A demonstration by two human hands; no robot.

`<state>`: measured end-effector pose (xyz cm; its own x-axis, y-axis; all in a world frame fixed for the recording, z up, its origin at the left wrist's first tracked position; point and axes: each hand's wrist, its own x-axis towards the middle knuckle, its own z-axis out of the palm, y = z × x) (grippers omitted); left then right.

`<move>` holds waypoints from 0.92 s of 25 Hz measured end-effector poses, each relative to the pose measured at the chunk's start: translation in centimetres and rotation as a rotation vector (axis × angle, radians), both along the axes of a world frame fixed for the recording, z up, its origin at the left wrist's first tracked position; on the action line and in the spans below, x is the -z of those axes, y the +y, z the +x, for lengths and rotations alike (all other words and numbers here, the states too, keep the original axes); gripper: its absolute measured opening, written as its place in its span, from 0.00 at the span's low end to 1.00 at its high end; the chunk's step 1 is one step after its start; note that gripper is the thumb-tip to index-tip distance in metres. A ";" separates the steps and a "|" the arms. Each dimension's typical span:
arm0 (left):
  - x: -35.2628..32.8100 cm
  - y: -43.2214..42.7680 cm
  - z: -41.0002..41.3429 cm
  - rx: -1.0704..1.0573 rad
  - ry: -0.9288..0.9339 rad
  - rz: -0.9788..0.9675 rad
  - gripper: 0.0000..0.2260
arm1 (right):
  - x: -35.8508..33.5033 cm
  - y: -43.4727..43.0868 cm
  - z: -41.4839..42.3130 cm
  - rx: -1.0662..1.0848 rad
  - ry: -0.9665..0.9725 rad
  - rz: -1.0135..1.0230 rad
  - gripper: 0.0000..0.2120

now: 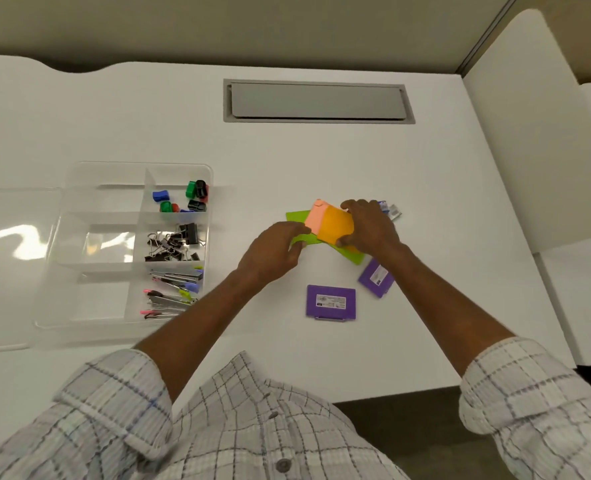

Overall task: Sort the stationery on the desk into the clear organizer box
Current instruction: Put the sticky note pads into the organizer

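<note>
Head view: right hand (370, 226) pinches orange pad (335, 226), left hand (273, 252) rests slack-fingered against green pad (296, 217); recommend squaring pads before transfer to box (100, 296).

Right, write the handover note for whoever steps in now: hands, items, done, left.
Right hand grips the orange pad, lying over the pink pad and green pads on the desk.
Left hand touches the green pads' edge; grip unclear.
Done: coloured clips, black binder clips and staplers sit in the organizer's right column.
Left: all pads, two purple boxes, a small packet behind the right hand.
</note>
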<state>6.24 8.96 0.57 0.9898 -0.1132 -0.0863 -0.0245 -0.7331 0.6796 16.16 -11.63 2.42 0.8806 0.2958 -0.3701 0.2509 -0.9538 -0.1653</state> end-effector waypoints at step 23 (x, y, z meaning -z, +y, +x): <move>-0.4 -0.1 2.4 -0.397 0.079 -0.258 0.23 | -3.1 1.7 2.1 -0.019 0.127 0.527 0.17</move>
<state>8.68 8.85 0.97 0.9523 0.2451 -0.1818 0.2824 -0.4821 0.8293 18.30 -9.93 5.57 0.8313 0.4857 -0.2702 0.2146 -0.7290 -0.6500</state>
